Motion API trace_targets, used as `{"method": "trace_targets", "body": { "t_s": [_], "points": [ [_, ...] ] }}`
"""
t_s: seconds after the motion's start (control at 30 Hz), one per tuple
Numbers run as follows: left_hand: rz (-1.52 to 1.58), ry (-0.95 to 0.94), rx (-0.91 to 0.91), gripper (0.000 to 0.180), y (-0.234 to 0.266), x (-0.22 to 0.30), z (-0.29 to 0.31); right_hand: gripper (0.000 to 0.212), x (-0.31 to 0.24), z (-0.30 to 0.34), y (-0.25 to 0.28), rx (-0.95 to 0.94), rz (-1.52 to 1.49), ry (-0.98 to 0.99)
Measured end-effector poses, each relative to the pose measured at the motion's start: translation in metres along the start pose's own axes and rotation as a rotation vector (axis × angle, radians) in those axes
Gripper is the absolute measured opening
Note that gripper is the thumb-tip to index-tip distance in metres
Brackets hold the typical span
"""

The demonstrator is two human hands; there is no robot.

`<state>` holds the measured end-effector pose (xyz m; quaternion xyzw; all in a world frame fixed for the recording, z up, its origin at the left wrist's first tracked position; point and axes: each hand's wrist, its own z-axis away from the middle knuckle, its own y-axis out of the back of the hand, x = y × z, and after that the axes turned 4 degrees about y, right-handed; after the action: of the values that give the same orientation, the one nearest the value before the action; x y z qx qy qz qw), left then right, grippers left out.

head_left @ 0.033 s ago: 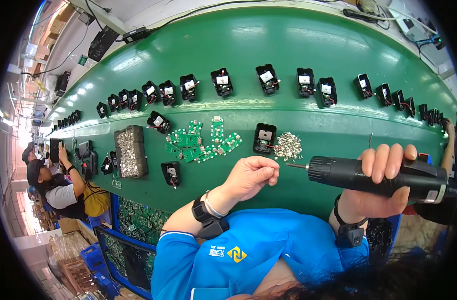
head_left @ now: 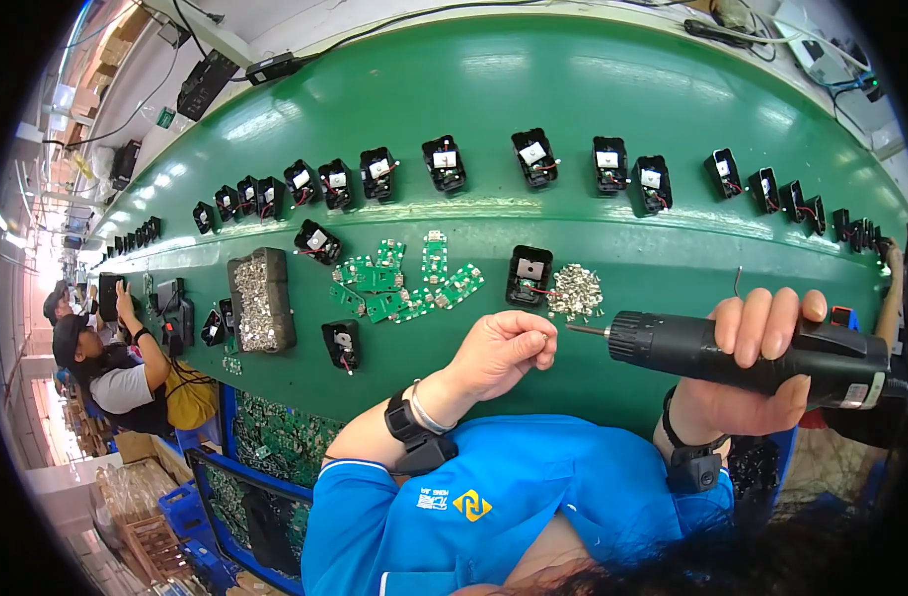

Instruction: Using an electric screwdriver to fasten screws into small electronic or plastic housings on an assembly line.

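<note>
My right hand [head_left: 767, 343] is wrapped round a black electric screwdriver [head_left: 692, 346], held level with its thin bit pointing left. Just off the bit's tip, my left hand [head_left: 504, 353] is closed in a pinch; whatever may be between its fingertips is too small to make out. Beyond the left hand lies a heap of small silvery screws [head_left: 577, 291]. A black plastic housing [head_left: 529, 275] touches this heap on its left side, with a small board and red wire inside. Green circuit boards [head_left: 379, 283] are piled farther left.
A dark foam tray [head_left: 285, 308] full of small metal parts stands left, near two more housings [head_left: 342, 345] [head_left: 318, 241]. Several open housings [head_left: 444, 164] line the far side of the green table [head_left: 474, 94]. A co-worker [head_left: 121, 372] sits at far left; another person's arm [head_left: 890, 288] shows far right.
</note>
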<state>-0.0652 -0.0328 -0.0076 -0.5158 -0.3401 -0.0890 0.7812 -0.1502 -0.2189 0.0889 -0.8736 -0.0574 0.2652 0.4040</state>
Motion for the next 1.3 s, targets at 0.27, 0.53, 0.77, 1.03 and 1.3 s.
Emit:
{"method": "trace_targets", "body": {
  "t_s": [0.27, 0.53, 0.77, 1.03, 1.3],
  "points": [
    [0.116, 0.024, -0.065, 0.015, 0.002, -0.005, 0.0, 0.051, 0.009, 0.007, -0.012, -0.048, 0.063, -0.089],
    [-0.058, 0.007, -0.029, 0.016, 0.0, -0.002, -0.002, 0.051, 0.011, 0.008, -0.013, -0.053, 0.088, -0.102],
    [-0.728, -0.166, 0.038, 0.03, -0.008, 0.013, -0.001, 0.043, 0.016, 0.01, -0.009, -0.098, 0.102, -0.127],
    [-2.003, -0.499, 0.143, 0.093, 0.005, 0.05, -0.023, 0.047, 0.006, 0.008, 0.02, 0.029, 0.159, -0.053],
    [-1.822, -0.557, 0.099, 0.082, 0.017, 0.031, -0.043, 0.041, 0.001, 0.004, 0.029, -0.019, 0.167, -0.033]
  ]
}}
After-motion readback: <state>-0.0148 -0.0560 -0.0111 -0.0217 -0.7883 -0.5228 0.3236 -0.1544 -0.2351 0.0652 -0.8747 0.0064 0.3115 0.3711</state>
